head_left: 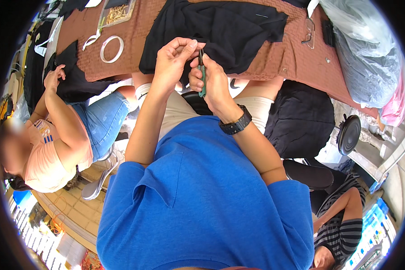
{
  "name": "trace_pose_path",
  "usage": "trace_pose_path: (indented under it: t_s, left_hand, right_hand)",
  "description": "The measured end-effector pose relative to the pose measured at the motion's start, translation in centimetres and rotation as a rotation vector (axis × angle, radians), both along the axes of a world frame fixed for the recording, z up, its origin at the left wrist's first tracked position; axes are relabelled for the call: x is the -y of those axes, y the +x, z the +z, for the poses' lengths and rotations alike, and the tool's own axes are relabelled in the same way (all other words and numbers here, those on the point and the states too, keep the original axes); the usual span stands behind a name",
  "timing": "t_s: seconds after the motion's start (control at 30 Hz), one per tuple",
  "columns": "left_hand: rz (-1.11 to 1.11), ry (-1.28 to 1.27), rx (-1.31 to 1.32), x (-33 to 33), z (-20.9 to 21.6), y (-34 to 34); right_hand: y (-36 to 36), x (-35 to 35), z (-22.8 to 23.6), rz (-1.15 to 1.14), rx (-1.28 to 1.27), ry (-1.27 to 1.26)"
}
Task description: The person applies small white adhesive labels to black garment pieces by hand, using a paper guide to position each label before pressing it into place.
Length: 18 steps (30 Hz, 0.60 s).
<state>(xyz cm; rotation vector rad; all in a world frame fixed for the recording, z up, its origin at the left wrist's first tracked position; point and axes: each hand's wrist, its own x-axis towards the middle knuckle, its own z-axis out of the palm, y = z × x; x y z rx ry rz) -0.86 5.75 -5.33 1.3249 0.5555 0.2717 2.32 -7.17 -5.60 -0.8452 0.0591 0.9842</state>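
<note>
My right hand [213, 83] is wrapped round green-handled thread snips [203, 82], its dark blades pointing away from me. Close by on the left, my left hand [172, 60] is pinched closed, fingertips just beside the blades. Whatever sits in that pinch is too small to make out. Under and beyond both hands, a piece of black fabric [238, 33] lies loosely over the table's near edge. A thin pale streak shows on its far right part.
A brown cloth [297, 63] covers the table. On it lie a white ring [111, 49], a clear tray [131, 13] of small brass-coloured pieces and eyeglasses [309, 36]. A large plastic bag [364, 54] stands right. One person [54, 144] sits left, another [346, 220] lower right.
</note>
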Motion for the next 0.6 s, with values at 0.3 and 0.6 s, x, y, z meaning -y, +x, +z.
trace_pose_path:
  t_s: [0.3, 0.6]
  left_hand:
    - [-0.075, 0.014, -0.034, -0.10, 0.43, -0.32]
    - [-0.019, 0.026, -0.003, 0.40, 0.46, -0.06]
  right_hand:
    - [0.52, -0.52, -0.09, -0.027, -0.012, 0.005]
    - [0.90, -0.69, -0.01, -0.033, -0.008, 0.021]
